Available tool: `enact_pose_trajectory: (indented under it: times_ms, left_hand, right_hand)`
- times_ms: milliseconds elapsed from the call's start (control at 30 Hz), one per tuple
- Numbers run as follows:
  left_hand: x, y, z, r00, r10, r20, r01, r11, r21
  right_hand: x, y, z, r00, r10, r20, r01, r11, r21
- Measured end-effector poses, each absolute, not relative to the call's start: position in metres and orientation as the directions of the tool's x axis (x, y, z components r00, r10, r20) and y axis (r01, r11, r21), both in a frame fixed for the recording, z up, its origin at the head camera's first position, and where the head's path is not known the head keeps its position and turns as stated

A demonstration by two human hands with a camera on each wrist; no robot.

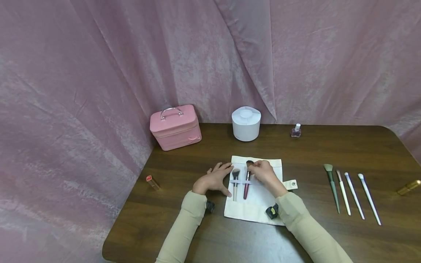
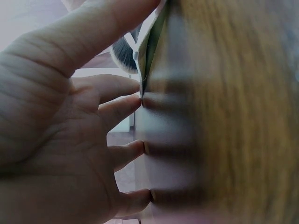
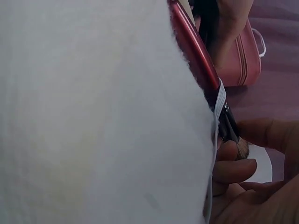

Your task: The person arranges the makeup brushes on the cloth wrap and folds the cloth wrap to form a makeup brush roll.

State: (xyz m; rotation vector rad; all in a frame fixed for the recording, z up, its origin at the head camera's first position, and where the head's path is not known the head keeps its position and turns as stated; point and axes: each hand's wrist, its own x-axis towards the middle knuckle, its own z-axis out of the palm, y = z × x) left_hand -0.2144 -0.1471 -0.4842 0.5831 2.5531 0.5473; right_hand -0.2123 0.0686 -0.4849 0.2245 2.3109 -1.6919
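Cream canvas makes up the flat brush roll (image 1: 263,204) spread on the dark wooden table (image 1: 329,233), and that is where we find both hands. Our right hand (image 1: 264,174) pinches the upper end of a makeup brush with a glossy dark-red handle (image 1: 246,186), just under its brown bristle head; the fingers curl round the ferrule, and the right wrist view shows the fingertips (image 3: 231,154) touching the metal neck beside the bristles. The brush lies on the roll with its handle running down toward us, passing under a pale elastic band (image 1: 241,181) sewn across the cloth. So the grip sits at the top of the brush, while most of the handle lies below it, under the band.

Just left of it, under the same band, lies a second brush with a pale handle and dark bristles (image 1: 235,182). Our left hand (image 1: 214,179) rests flat at the roll's left edge, fingers spread and straight; the left wrist view shows fingertips (image 2: 135,100) pressing on the cloth's edge.

Well apart to the right lie four slim brushes (image 1: 352,191) side by side. At the back stand a pink vanity case (image 1: 175,128), a white round container (image 1: 246,123) and a small nail-polish bottle (image 1: 296,130).
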Motion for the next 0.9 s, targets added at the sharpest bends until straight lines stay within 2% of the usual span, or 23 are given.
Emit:
enact_pose_trajectory:
  times_ms: [400, 900]
  left_hand:
    - [-0.2148, -0.1479, -0.4838, -0.804, 0.49, -0.337, 0.311, 0.829, 0.465]
    - [-0.216, -0.1475, -0.4851, -0.799, 0.491, -0.346, 0.308, 0.83, 0.465]
  right_hand:
    - [-0.2107, 0.0677, -0.485, -0.965, -0.105, -0.242, 0.148, 0.544, -0.826]
    - [-0.2044, 0.0652, -0.4803, -0.973, -0.143, -0.179, 0.042, 0.658, -0.752]
